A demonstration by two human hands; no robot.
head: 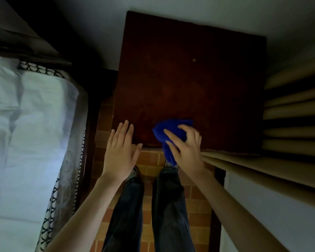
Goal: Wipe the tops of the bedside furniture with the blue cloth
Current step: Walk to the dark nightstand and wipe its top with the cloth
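A white-sheeted bed [25, 124] lies left of the dark wooden worktop [189, 79]. At its near edge, the right hand [187, 148] has its grip closed around the bunched blue cloth [173, 131]; the left hand [120, 151] is spread flat, holding nothing.

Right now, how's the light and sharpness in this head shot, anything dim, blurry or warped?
Head view: dim overall; the dark wooden table top is nearly black, its grain hard to read. The bed sheet at left is the brightest area, slightly washed out. The blue cloth in the right hand stays vivid; the open left hand is reasonably sharp. Wide-angle bending shows at the edges.
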